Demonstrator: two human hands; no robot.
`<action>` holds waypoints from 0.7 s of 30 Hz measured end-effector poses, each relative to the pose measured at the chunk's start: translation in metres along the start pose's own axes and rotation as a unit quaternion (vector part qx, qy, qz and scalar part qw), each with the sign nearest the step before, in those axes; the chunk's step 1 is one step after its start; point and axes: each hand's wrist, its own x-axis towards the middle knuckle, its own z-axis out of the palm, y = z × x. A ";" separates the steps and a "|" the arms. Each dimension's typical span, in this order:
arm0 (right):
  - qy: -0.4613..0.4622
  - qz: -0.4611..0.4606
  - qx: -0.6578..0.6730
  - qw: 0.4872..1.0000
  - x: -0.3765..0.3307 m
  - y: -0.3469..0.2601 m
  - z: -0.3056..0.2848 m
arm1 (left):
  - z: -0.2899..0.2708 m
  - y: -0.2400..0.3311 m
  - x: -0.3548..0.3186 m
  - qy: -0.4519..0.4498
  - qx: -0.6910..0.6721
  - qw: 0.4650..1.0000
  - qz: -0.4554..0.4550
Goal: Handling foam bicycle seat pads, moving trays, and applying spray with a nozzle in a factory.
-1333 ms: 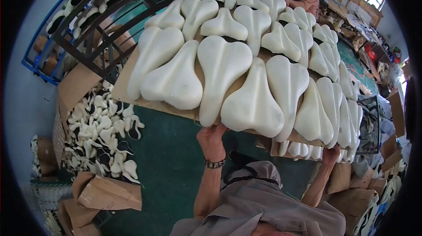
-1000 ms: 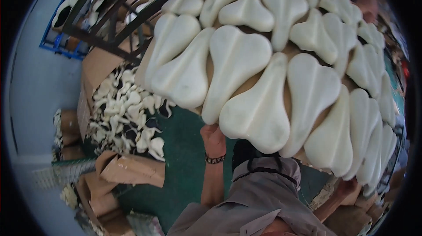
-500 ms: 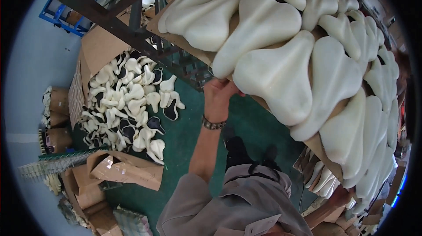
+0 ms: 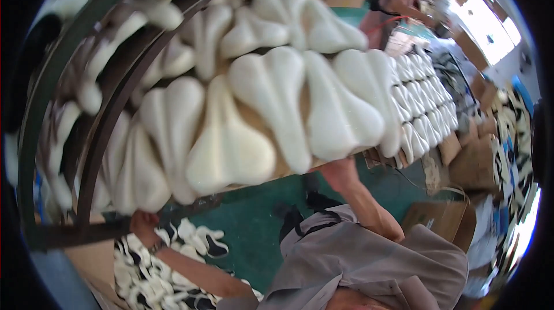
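Observation:
A brown board (image 4: 254, 115) spreads in front of me, loaded with rows of cream-white bicycle saddle pads (image 4: 232, 157). Its left part lies by the dark metal bars of a rack (image 4: 95, 160). My left hand (image 4: 144, 222), with a bracelet at the wrist, is closed at the near edge by the rack, its fingertips partly covered by the pads. Under the near edge, right of the middle, my right hand (image 4: 340, 175) grips the board; most of its fingers are hidden below it.
More saddle pads (image 4: 167, 264) are heaped on the green floor (image 4: 245, 223) at lower left. A cardboard box (image 4: 441, 220) stands at lower right. Beyond the board's right end, smaller-looking pads (image 4: 424, 108) sit in rows. Another person (image 4: 395, 4) works at the far right.
My view has swung to the right. The board now reaches across in front of me, its left part by the rack bars. My right hand has come to its near edge; my left is by the rack.

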 end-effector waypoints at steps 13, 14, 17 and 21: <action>-0.102 0.020 0.016 0.994 0.033 -0.045 0.024 | 0.054 0.026 0.017 -0.023 -0.230 0.973 0.002; -0.114 0.028 0.010 0.993 0.024 -0.042 0.027 | 0.033 0.012 0.025 -0.032 -0.220 0.975 0.003; -0.078 0.061 0.057 0.993 0.010 -0.023 0.012 | 0.022 -0.003 0.018 -0.069 -0.257 0.963 0.047; -0.095 -0.023 -0.024 0.995 0.021 -0.022 -0.028 | 0.049 -0.002 0.000 -0.225 -0.468 0.853 0.056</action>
